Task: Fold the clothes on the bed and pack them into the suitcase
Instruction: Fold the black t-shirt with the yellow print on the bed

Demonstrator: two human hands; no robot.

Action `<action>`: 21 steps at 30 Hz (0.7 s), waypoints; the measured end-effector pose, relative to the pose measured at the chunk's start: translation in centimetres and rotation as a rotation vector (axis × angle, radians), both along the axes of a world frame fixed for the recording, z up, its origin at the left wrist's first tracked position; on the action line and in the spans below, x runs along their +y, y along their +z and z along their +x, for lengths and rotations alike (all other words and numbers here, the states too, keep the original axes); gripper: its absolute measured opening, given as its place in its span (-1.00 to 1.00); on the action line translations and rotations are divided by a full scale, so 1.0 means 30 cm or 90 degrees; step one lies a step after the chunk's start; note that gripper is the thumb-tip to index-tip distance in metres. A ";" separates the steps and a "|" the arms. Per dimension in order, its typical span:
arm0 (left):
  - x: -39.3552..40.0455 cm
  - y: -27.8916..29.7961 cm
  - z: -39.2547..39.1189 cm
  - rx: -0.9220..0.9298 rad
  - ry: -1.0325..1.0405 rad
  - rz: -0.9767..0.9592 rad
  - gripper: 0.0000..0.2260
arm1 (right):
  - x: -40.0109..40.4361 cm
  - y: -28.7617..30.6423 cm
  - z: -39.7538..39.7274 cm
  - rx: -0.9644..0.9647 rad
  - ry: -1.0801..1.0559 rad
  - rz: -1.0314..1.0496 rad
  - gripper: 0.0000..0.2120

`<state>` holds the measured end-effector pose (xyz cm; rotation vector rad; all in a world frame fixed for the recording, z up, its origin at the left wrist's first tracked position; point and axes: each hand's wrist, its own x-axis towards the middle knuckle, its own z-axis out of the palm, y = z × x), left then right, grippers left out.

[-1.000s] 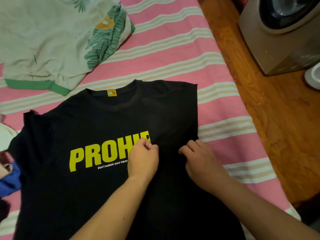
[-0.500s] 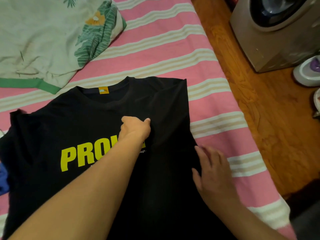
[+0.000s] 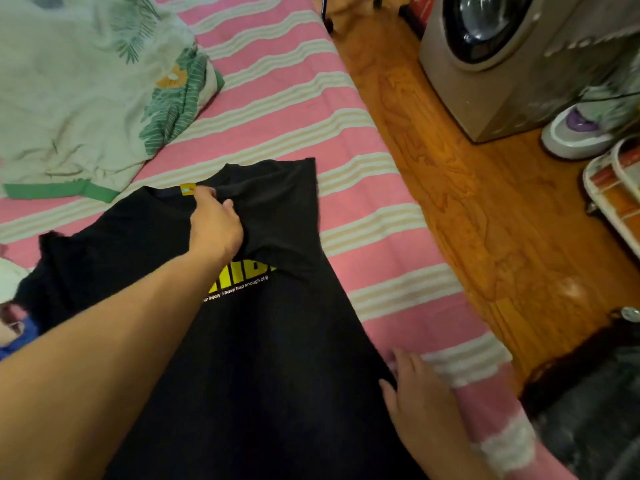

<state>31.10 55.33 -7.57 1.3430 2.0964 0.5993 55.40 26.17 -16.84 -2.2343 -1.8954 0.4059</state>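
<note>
On the striped bed [image 3: 346, 140], left hand [image 3: 216, 225] pinches the black T-shirt [image 3: 242, 358] near its collar; right hand [image 3: 419, 393], fingers straight, presses the folded edge. Smooth the fold flat before folding the left side.

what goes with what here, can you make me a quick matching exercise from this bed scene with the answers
Things:
1. black t-shirt
2. pale leaf-print garment
3. left hand
4. right hand

Places:
A. flat at the shirt's lower right edge
B. far left of the striped bedsheet, green hem toward the viewer
C. by the collar, next to the yellow label
D. spread in the middle, one side folded in

Pairs: 1-D, 2-B, 3-C, 4-A
</note>
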 end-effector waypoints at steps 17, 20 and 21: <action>-0.421 -0.200 -0.453 0.079 -0.036 -0.191 -0.60 | -0.499 0.108 -0.138 0.070 -0.248 -0.186 -0.75; -0.447 -0.192 -0.474 0.126 -0.172 -0.076 -0.61 | -0.502 0.086 -0.196 -0.066 -0.266 -0.194 -0.68; -0.428 -0.189 -0.485 0.143 -0.202 -0.042 -0.62 | -0.490 0.095 -0.225 -0.116 -0.259 -0.175 -0.60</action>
